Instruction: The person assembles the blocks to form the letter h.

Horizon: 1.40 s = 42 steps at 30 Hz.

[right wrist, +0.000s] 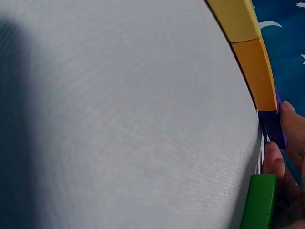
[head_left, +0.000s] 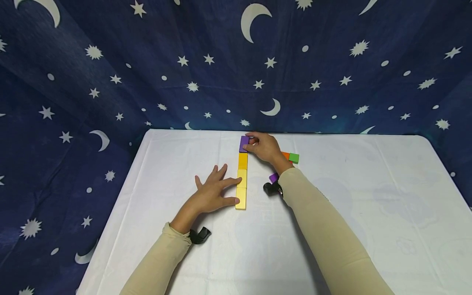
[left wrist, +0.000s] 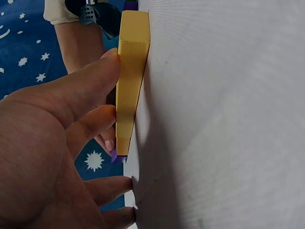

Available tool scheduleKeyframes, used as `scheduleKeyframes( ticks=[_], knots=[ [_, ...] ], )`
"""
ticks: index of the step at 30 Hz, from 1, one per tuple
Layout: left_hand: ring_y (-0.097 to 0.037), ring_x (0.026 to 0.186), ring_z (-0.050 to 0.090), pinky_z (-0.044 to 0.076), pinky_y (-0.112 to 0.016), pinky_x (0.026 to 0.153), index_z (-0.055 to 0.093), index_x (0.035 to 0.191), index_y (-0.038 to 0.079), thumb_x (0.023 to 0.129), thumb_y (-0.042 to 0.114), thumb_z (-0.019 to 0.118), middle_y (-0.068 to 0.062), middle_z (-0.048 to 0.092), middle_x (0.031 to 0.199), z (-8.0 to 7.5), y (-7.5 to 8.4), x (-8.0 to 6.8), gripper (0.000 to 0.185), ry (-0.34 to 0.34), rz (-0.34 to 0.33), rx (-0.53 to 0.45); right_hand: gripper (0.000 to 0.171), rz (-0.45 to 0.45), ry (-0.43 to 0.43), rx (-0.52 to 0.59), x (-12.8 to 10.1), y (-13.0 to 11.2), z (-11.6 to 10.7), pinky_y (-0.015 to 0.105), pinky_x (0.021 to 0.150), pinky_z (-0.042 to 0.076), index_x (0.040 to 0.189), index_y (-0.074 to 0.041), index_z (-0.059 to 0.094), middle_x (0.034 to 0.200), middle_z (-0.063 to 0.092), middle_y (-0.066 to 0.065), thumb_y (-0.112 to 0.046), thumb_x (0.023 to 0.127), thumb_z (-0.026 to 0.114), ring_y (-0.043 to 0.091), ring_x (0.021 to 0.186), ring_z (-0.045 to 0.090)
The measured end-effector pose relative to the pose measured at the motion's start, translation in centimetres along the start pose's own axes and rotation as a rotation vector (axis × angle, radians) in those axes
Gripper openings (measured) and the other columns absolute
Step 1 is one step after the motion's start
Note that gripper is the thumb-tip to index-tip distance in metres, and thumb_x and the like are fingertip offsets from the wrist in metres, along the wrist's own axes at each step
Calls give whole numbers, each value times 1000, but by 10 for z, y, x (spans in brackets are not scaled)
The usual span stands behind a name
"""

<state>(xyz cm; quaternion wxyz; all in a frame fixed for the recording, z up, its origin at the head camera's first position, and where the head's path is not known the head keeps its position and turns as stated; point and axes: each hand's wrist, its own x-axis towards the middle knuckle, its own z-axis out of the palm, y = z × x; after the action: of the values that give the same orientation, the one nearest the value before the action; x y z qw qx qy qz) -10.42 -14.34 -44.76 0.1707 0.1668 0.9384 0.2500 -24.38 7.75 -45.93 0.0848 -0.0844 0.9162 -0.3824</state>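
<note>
A straight row of blocks lies on the white table. Two pale yellow blocks form its near part, followed by an orange-yellow block. At the far end is a purple block, pinched between the thumb and fingers of my right hand; in the right wrist view this purple block meets the orange-yellow block's end. My left hand is spread along the row's left side. Its thumb and index fingertip touch the pale yellow blocks, while the other fingers reach out over the tabletop.
Behind my right wrist, partly hidden, are a green block, an orange block and another purple block. A dark blue cloth with moons and stars hangs behind the far edge of the white table.
</note>
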Motion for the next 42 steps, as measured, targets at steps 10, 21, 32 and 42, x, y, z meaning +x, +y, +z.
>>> scheduleKeyframes(
  ticks=[10, 21, 32, 42],
  knots=[
    [-40, 159, 4, -10, -87, 105, 58, 144, 40, 85, 54, 78, -9, 16, 172, 1, 0, 1, 64, -1, -3, 1, 51, -24, -11, -43, 0, 1, 0, 41, 95, 47, 142, -16, 61, 108, 69, 6, -35, 96, 72, 24, 96, 57],
    [-40, 160, 5, -9, -87, 105, 58, 144, 40, 86, 52, 78, -9, 17, 172, 1, -1, 1, 63, -6, -5, 4, 46, -46, -16, -41, 0, 2, 0, 36, 89, 46, 138, -14, 64, 105, 68, 5, -31, 96, 71, 22, 92, 56],
    [-39, 160, 4, -10, -86, 106, 58, 144, 40, 86, 51, 78, -8, 16, 172, 0, 0, 0, 63, -10, -10, -7, 50, -54, -29, -76, 0, 2, -1, 36, 89, 44, 141, -17, 63, 105, 66, 4, -36, 96, 71, 23, 94, 55],
    [-41, 159, 6, -9, -87, 105, 59, 143, 39, 85, 50, 79, -10, 18, 172, 0, 0, 0, 62, 3, 4, -6, 51, -47, -33, -89, 0, 1, -1, 37, 89, 44, 142, -18, 62, 105, 66, 4, -37, 96, 71, 23, 95, 55]
  ],
)
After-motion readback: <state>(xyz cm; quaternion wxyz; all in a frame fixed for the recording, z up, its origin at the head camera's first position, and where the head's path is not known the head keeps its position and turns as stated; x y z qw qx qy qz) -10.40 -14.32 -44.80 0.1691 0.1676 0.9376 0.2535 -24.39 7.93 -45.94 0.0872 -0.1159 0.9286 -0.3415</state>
